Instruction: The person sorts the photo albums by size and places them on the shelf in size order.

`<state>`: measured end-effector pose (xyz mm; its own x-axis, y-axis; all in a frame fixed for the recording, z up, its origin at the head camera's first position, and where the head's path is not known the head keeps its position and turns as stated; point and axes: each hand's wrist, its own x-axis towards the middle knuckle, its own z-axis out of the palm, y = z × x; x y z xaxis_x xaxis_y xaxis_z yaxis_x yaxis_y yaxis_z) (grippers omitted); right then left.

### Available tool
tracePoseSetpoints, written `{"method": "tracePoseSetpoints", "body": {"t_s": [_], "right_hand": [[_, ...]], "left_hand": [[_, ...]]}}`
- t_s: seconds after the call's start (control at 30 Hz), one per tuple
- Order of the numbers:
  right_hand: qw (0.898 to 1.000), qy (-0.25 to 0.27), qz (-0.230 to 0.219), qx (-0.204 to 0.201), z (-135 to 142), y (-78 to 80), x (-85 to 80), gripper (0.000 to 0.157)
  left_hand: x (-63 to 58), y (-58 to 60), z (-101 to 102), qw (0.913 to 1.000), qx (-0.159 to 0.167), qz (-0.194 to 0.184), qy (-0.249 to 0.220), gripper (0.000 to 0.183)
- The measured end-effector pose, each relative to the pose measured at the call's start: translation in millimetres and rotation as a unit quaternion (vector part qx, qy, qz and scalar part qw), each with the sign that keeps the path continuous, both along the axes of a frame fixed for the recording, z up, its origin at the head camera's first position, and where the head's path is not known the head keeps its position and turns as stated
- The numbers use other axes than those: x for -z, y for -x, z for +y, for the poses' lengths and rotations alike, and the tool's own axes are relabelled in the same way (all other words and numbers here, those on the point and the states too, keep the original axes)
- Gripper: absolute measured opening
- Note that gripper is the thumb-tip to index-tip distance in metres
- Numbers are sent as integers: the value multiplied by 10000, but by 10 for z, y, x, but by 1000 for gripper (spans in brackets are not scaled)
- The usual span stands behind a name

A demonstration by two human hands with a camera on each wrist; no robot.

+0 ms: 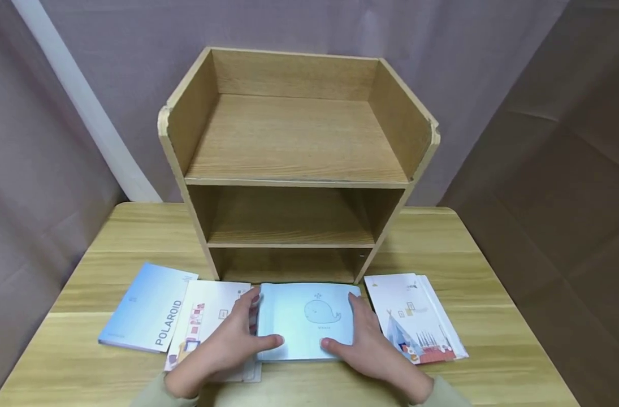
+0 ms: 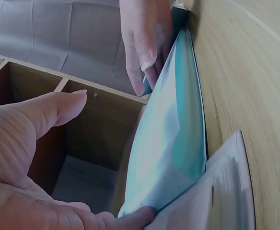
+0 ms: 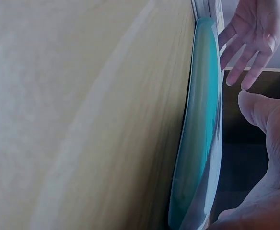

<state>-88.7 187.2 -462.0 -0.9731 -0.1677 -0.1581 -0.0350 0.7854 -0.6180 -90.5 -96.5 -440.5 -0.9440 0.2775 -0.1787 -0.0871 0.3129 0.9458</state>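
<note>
A light blue book with a whale drawing lies flat on the table, crosswise before the shelf. My left hand is at its left end and my right hand at its right end. Both thumbs extend over the cover; in the wrist views they are raised off it, while the other fingers stay spread along the ends. Left fingertips touch the book's edge in the left wrist view. Teal page edges show in the right wrist view. Partly under my left forearm lies a white illustrated book.
A wooden shelf with three levels stands behind the books. Far left lies a blue-and-white POLAROID book. White illustrated books, seemingly overlapping, lie on the right. The wooden table extends to both sides, with curtains behind.
</note>
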Motion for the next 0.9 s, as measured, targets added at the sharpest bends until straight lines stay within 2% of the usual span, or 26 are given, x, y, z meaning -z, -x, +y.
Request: {"method": "tracePoseSetpoints", "body": {"t_s": [0.07, 0.2, 0.33, 0.47, 0.7, 0.9], "right_hand": [[10000, 41, -1, -3, -12, -3, -6, 118], [10000, -6, 85, -43, -31, -3, 3, 114], [9996, -136, 187, -142, -35, -5, 38, 111], [9993, -228, 249, -170, -26, -12, 71, 109], [9991, -247, 290, -188, -22, -25, 77, 108], [9993, -158, 310, -118, -21, -26, 76, 110]], "left_hand": [[-13, 7, -5, 9998, -73, -99, -147, 112], [-41, 37, -10, 9981, -429, -271, -361, 104], [-53, 60, -26, 9920, -736, -678, -770, 97], [-51, 71, -35, 9854, -882, -940, -1110, 91], [-49, 73, -62, 9769, -1037, -1085, -1521, 84], [-68, 109, -104, 9766, -915, -1103, -1603, 78]]}}
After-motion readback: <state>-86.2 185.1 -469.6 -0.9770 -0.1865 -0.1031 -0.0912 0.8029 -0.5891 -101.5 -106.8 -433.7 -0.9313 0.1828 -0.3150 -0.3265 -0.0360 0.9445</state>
